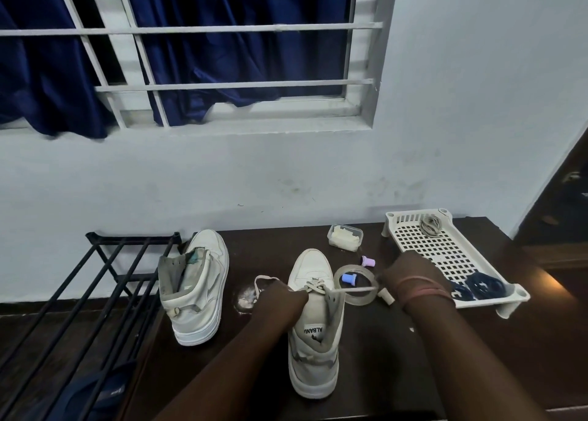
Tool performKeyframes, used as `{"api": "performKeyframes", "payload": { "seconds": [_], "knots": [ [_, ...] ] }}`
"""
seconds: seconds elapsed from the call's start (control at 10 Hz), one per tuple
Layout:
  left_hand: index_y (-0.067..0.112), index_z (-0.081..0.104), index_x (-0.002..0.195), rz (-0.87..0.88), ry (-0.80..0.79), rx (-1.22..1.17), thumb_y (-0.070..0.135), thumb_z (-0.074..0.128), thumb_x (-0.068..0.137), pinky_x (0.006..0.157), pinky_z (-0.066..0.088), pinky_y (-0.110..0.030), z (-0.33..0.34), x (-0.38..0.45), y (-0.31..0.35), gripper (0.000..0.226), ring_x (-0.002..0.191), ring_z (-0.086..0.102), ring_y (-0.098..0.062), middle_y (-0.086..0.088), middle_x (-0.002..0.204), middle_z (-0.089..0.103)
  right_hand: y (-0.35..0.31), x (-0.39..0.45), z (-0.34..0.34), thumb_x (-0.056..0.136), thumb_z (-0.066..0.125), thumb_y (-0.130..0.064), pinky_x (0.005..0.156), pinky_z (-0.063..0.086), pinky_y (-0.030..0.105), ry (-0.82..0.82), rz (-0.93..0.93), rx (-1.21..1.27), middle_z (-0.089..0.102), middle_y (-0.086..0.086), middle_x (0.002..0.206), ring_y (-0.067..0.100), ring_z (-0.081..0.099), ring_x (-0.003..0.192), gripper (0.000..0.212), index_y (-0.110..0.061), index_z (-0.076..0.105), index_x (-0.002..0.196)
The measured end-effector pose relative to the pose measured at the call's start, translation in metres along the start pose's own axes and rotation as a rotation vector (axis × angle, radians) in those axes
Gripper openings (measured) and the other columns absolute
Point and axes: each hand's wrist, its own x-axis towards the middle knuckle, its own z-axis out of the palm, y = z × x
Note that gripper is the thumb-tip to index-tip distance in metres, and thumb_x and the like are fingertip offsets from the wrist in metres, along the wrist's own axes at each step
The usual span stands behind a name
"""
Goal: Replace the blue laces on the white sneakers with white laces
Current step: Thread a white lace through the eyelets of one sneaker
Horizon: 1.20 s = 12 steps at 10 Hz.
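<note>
Sneaker in work: the laced sneaker [315,322] is seen at lower centre of the frame, its long axis running up and down the picture, toe toward the wall, heel toward the bottom edge.
White lace: the white lace [350,291] is crossed through the lower eyelets near the toe; one end is drawn out level to the right of the frame, the other loops off to the left.
Key relation: the lace is stretched across the shoe's long axis, and the open upper eyelets lie between the two hands, closer to the left hand.
Left hand: the left hand [281,296] is set against the shoe's left eyelet row, fingers curled on the lace where it leaves the shoe.
Right hand: the right hand [405,276] is held right of the shoe, level with the eyelets, knuckles up; the taut lace end is judged to be pinched in it, though the fingertips are hidden.
Other sneaker: the second sneaker [194,288] stands at centre left, no lace seen in it.
Blue laces: the blue laces [477,288] are heaped in the near corner of the white tray [445,252] at right.
Spare lace: a pale lace bundle [431,225] lies at the tray's far end.
Stage: judged early, with one shoe only partly laced.
</note>
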Motion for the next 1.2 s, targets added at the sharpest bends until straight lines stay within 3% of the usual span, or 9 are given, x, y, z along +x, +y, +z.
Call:
{"api": "performKeyframes", "payload": {
  "seconds": [0.1, 0.2, 0.5, 0.6, 0.7, 0.8, 0.9, 1.1, 1.2],
  "knots": [
    [0.018, 0.054, 0.063, 0.01, -0.018, 0.045, 0.049, 0.052, 0.062, 0.067, 0.042, -0.031, 0.0, 0.002, 0.0, 0.031, 0.085, 0.069, -0.027, -0.006, 0.075, 0.067, -0.011, -0.005, 0.023, 0.074, 0.063, -0.049, 0.076, 0.044, 0.024, -0.308, -0.252, -0.167, 0.066, 0.008, 0.105, 0.02, 0.063, 0.09, 0.041, -0.016, 0.066, 0.098],
    [0.018, 0.06, 0.074, 0.003, -0.025, 0.108, 0.052, 0.049, 0.062, 0.084, 0.05, -0.035, -0.002, 0.0, 0.004, 0.038, 0.097, 0.067, -0.029, -0.009, 0.093, 0.071, -0.026, -0.012, 0.033, 0.087, 0.062, -0.02, 0.089, 0.049, 0.024, -0.428, -0.425, -0.16, 0.07, 0.001, 0.108, 0.018, 0.063, 0.099, 0.023, -0.015, 0.074, 0.105],
    [0.024, 0.057, 0.132, -0.094, -0.029, 0.495, 0.047, 0.043, 0.091, 0.112, 0.024, -0.05, -0.01, 0.003, 0.01, 0.049, 0.137, 0.033, -0.038, -0.015, 0.145, 0.044, -0.012, 0.021, 0.045, 0.088, 0.044, -0.04, 0.09, 0.048, 0.032, -0.416, -0.478, -0.501, 0.053, 0.015, 0.136, 0.027, 0.055, 0.117, 0.05, -0.026, 0.05, 0.136],
    [0.028, 0.064, 0.131, -0.079, -0.067, 0.249, 0.072, 0.029, 0.089, 0.115, 0.029, -0.047, -0.024, 0.007, 0.009, 0.07, 0.135, 0.043, -0.035, -0.013, 0.143, 0.053, -0.015, 0.01, 0.043, 0.1, 0.04, -0.03, 0.085, 0.046, 0.03, -0.443, -0.506, -0.374, 0.063, 0.013, 0.116, 0.028, 0.058, 0.104, 0.036, -0.008, 0.059, 0.119],
    [0.018, 0.075, 0.087, -0.042, -0.17, -0.096, 0.077, 0.037, 0.088, 0.087, 0.05, -0.036, -0.036, 0.012, 0.005, 0.07, 0.087, 0.068, -0.022, -0.004, 0.092, 0.075, -0.018, 0.006, 0.04, 0.103, 0.035, -0.035, 0.09, 0.043, 0.033, -0.461, -0.529, -0.332, 0.062, 0.015, 0.118, 0.029, 0.057, 0.108, 0.044, -0.004, 0.058, 0.124],
    [0.014, 0.062, 0.077, 0.041, -0.109, 0.058, 0.05, 0.053, 0.096, 0.06, 0.05, -0.03, -0.038, 0.014, 0.002, 0.041, 0.064, 0.058, -0.019, -0.003, 0.071, 0.062, -0.016, 0.004, 0.038, 0.1, 0.04, -0.012, 0.09, 0.044, 0.037, -0.461, -0.589, -0.373, 0.056, 0.016, 0.127, 0.032, 0.056, 0.116, 0.039, -0.01, 0.047, 0.138],
    [0.013, 0.06, 0.076, 0.085, -0.013, 0.19, 0.038, 0.057, 0.097, 0.055, 0.045, -0.026, -0.045, 0.017, -0.003, 0.032, 0.061, 0.058, -0.018, -0.001, 0.067, 0.06, -0.009, 0.017, 0.041, 0.098, 0.048, -0.032, 0.07, 0.044, 0.027, -0.476, -0.407, -0.363, 0.058, 0.007, 0.091, 0.028, 0.059, 0.104, 0.02, -0.018, 0.059, 0.089],
    [0.008, 0.063, 0.088, 0.086, 0.074, 0.342, 0.036, 0.052, 0.099, 0.073, 0.041, -0.031, -0.05, 0.014, -0.004, 0.032, 0.093, 0.063, -0.028, -0.01, 0.093, 0.066, -0.009, 0.011, 0.04, 0.095, 0.045, -0.026, 0.09, 0.044, 0.029, -0.395, -0.362, -0.28, 0.06, 0.009, 0.128, 0.031, 0.057, 0.116, 0.029, -0.022, 0.059, 0.12],
    [0.012, 0.058, 0.085, 0.082, 0.084, 0.364, 0.036, 0.05, 0.1, 0.074, 0.039, -0.03, -0.05, 0.015, -0.007, 0.029, 0.099, 0.063, -0.029, -0.012, 0.098, 0.066, -0.006, 0.018, 0.045, 0.089, 0.055, -0.034, 0.088, 0.047, 0.031, -0.381, -0.326, -0.255, 0.064, 0.011, 0.12, 0.03, 0.06, 0.113, 0.03, -0.015, 0.065, 0.11]
  ]
}}
